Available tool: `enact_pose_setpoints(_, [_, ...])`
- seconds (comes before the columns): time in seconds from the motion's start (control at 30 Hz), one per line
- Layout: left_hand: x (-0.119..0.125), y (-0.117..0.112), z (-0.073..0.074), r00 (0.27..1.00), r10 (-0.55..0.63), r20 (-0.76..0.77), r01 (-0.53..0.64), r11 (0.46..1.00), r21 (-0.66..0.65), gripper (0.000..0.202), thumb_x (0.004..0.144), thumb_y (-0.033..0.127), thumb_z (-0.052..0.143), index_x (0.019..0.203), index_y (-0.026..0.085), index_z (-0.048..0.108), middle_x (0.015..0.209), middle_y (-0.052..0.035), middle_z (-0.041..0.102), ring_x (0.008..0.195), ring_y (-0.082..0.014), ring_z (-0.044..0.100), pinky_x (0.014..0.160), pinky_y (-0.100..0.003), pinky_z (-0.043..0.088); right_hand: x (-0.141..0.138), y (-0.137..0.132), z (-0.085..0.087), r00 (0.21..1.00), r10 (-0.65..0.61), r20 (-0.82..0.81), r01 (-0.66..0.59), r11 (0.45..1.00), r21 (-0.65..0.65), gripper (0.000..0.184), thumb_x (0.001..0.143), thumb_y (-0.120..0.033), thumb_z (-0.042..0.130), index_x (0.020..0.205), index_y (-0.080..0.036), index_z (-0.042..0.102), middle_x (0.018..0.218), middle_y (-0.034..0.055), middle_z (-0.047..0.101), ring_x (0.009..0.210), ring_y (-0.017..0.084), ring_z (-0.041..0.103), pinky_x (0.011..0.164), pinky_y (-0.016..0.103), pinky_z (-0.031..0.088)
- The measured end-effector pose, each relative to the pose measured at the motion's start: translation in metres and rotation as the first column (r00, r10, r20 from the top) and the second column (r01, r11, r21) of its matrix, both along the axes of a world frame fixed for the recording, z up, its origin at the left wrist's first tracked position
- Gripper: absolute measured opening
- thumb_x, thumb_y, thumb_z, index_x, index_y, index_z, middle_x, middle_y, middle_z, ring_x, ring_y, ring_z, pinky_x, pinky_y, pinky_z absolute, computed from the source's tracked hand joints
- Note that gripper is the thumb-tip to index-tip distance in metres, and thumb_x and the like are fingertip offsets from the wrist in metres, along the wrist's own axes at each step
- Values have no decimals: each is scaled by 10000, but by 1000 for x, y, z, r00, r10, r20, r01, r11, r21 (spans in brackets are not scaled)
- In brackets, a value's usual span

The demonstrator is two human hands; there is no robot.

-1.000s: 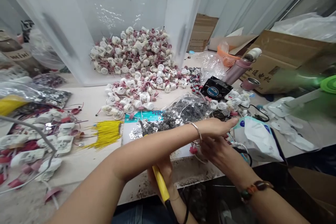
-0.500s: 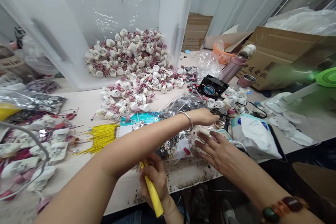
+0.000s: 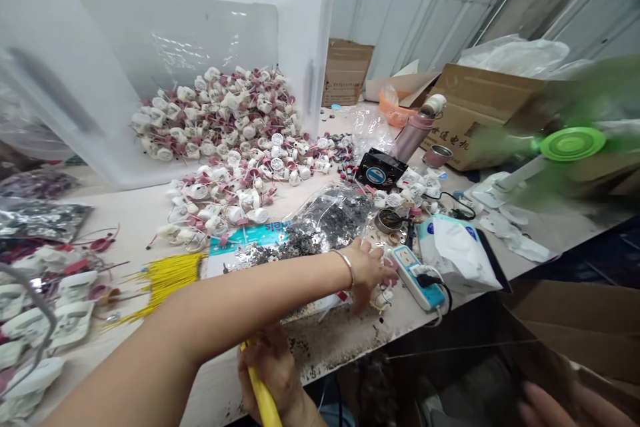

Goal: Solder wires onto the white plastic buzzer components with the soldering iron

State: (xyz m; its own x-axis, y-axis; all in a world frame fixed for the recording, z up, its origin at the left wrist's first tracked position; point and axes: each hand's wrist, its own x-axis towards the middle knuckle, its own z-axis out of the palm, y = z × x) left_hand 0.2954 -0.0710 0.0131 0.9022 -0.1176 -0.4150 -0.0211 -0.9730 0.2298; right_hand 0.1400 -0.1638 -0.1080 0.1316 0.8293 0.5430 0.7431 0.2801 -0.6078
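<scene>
My left hand (image 3: 367, 270) reaches across the bench, fingers spread over small white parts beside a white power strip (image 3: 415, 287). It holds nothing I can see. My right hand (image 3: 267, 373) grips a yellow-handled soldering iron (image 3: 261, 395) at the lower edge, and my left forearm hides the iron's tip. Behind my left wrist lies a clear bag of grey metal pieces (image 3: 330, 223). A small metal tin (image 3: 389, 220) sits just beyond my left fingers. Another person's blurred fingers (image 3: 555, 407) show at the bottom right corner.
A large clear plastic tub (image 3: 175, 33) lies on its side, spilling white parts with pink discs and wires (image 3: 220, 197) onto the bench. A yellow wire bundle (image 3: 165, 283) lies left. A black fan (image 3: 375, 170), white packet (image 3: 460, 253) and cardboard box (image 3: 475, 113) stand right.
The view has swung, shifting the bench left and up. My left hand has dropped nearer me, onto the small parts. The other person's hand has drawn back to the bottom right corner.
</scene>
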Motion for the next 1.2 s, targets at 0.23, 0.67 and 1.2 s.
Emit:
enact_pose_setpoints(0.23, [-6, -13, -40, 923, -161, 350, 150, 987, 60, 575, 714, 240, 700, 1257, 330, 536, 1384, -144, 403, 1192, -368, 411, 821, -486, 431, 9, -6, -2, 956, 39, -289, 25, 977, 214, 167, 657, -95, 455, 744, -227, 511, 874, 34, 564, 731, 103, 610, 579, 184, 523])
enact_pose_setpoints(0.67, [-5, 1, -36, 877, -4, 480, 227, 885, -406, 382, 671, 110, 705, 1025, 234, 636, 1174, -55, 593, 1083, -239, 530, 862, -304, 426, 12, -3, 2, 948, 79, -307, 5, 965, 261, 229, 629, -53, 508, 770, -230, 539, 1002, 46, 580, 784, 121, 618, 644, 225, 545])
enact_pose_setpoints(1.2, [-84, 37, 26, 645, 600, -473, -44, -588, -807, 438, 579, 167, 744, 1003, 128, 639, 773, -78, 686, 579, -148, 625, 528, -238, 502, 25, -1, -14, 956, -29, -292, 99, 969, 228, 163, 689, -72, 512, 746, -220, 547, 1197, 49, 518, 942, 162, 638, 728, 251, 568])
